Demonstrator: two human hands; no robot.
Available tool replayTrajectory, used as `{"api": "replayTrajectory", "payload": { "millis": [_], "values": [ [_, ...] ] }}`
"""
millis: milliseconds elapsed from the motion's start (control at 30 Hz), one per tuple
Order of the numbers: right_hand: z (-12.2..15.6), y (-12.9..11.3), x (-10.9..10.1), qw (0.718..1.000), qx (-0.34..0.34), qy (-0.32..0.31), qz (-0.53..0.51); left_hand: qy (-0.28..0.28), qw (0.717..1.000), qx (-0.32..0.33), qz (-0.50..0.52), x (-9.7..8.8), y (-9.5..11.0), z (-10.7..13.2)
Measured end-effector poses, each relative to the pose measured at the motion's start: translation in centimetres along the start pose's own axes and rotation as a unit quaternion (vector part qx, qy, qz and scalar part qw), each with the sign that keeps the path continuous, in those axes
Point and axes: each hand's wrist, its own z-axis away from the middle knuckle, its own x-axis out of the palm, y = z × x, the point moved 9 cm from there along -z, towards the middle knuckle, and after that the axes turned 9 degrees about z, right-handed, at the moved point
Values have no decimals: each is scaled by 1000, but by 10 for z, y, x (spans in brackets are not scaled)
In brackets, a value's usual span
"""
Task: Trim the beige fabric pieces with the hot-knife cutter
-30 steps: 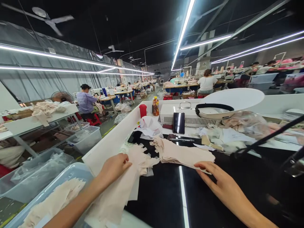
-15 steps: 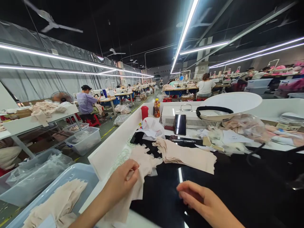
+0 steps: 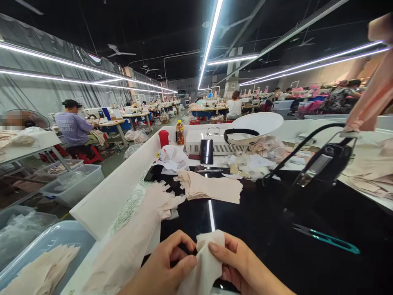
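A small piece of pale beige fabric [image 3: 206, 256] hangs between my hands over the black tabletop. My right hand [image 3: 242, 262] pinches its upper right part, thumb on top and fingers behind. At the fabric's left edge, my left hand [image 3: 172, 262] is closed with thumb and fingertips on the cloth. Just beyond them lies a stack of beige fabric pieces [image 3: 211, 186]. More layered beige pieces [image 3: 132, 233] are spread on the left side of the table, their ends fanned out. Teal thread snips [image 3: 330, 241] lie to the right.
A black clamp-like device [image 3: 325, 164] with a curved cable stands at the right, near hanging pink cloth [image 3: 373, 94]. A phone [image 3: 206, 151] leans on a white vented box [image 3: 196, 141]. Pale green cord [image 3: 129, 209] lies along the left wall. A blue bin [image 3: 82, 233] holds fabric.
The view has swung right. My hands have come together, and a fabric piece is now held between them. The snips and black device have come plainly into view.
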Motion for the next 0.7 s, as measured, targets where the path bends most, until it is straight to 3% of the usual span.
{"api": "replayTrajectory", "payload": {
  "millis": [100, 200, 267, 367, 500, 700],
  "values": [
    [7, -6, 0, 1000, -15, -13, 13, -44, 989, -103, 97, 19, -31, -5],
    [13, -7, 4, 999, -17, -33, 26, -70, 974, -112, 183, 39, -42, -14],
    [15, -6, 2, 998, -22, -37, 39, -54, 968, -97, 223, 42, -44, -22],
    [15, -2, -8, 997, -23, -36, 71, -10, 973, -59, 225, 36, -35, -31],
    [16, 2, -24, 992, -25, -39, 120, 4, 981, -33, 190, 30, -14, -32],
    [24, 4, -45, 986, -1, 24, 164, 51, 991, -36, 115, 18, -6, -30]
  ]
}}
